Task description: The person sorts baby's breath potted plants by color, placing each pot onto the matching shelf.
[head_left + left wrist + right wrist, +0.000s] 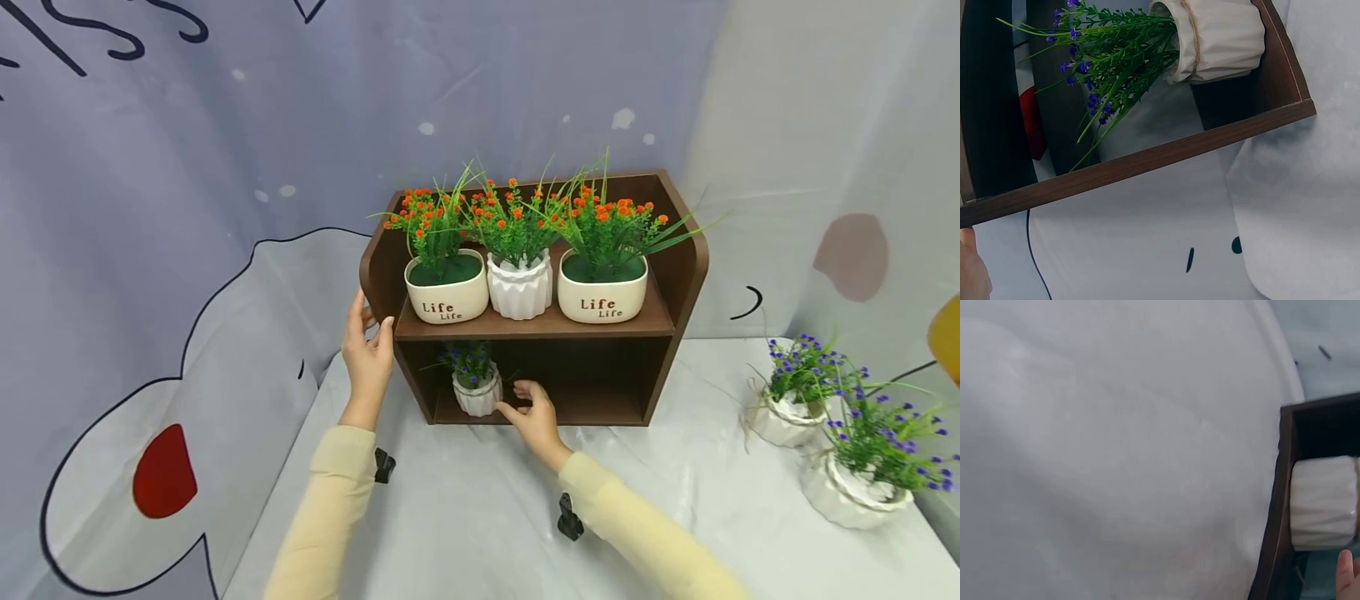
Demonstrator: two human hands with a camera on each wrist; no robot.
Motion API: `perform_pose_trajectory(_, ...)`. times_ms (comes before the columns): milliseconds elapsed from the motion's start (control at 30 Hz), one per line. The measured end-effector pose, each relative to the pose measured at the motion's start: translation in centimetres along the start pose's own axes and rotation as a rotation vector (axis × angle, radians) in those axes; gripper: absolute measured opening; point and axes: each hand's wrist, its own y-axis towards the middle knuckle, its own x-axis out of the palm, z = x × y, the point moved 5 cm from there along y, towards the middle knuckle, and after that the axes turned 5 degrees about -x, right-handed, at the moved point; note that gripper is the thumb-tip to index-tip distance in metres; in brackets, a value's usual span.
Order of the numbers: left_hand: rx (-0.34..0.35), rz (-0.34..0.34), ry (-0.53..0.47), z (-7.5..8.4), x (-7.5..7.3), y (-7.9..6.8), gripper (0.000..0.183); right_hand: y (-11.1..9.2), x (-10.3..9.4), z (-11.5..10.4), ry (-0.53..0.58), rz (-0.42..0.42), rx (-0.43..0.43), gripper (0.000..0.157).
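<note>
A brown two-tier shelf [536, 328] stands on the white-covered table. My left hand [367, 354] is at its left side, with fingertips touching the side panel; in the left wrist view only a fingertip [967, 239] shows, below the panel's edge. A white ribbed pot [477, 393] with purple flowers sits at the left of the lower tier, twine tied round its rim. My right hand [534, 421] reaches to this pot's right side, thumb and fingers spread. Its thumb tip appears at the pot's edge; whether it touches is hard to tell.
On the upper tier stand two cream "Life" pots [448, 298] with orange flowers and a white ribbed pot [520, 290] between them. Two more purple-flowered pots [855, 496] stand on the table at right. A patterned curtain [487, 75] hangs behind.
</note>
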Motion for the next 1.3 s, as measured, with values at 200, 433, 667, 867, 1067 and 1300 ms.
perform_pose_trajectory(200, -0.008, 0.002, 0.015, 1.8, -0.1, -0.1, 0.054, -2.0, -1.5, -1.2, 0.028, 0.020, -0.018, 0.041)
perform_pose_trajectory(433, -0.025, -0.001, 0.003, 0.6, -0.2, 0.1, 0.054, -4.2, -4.0, -5.1, 0.024, 0.027, -0.073, 0.034)
perform_pose_trajectory(667, -0.003, -0.004, 0.041, 0.0, -0.2, 0.2, 0.053, -5.8, -6.4, -7.4, -0.012, 0.084, -0.153, 0.033)
perform_pose_trajectory(867, 0.024, 0.009, 0.112, 0.4, 0.0, 0.0, 0.051, -7.5, -8.6, -7.3, -0.054, 0.136, -0.158, 0.034)
perform_pose_trajectory(1067, -0.021, 0.010, 0.039, 0.3, -0.2, 0.2, 0.052, -8.7, -10.8, -6.7, -0.104, 0.183, -0.155, 0.032)
perform_pose_trajectory(1300, -0.032, 0.003, -0.035, 0.4, -0.6, 0.4, 0.050, -9.9, -13.4, -5.7, -0.118, 0.267, -0.059, 0.030)
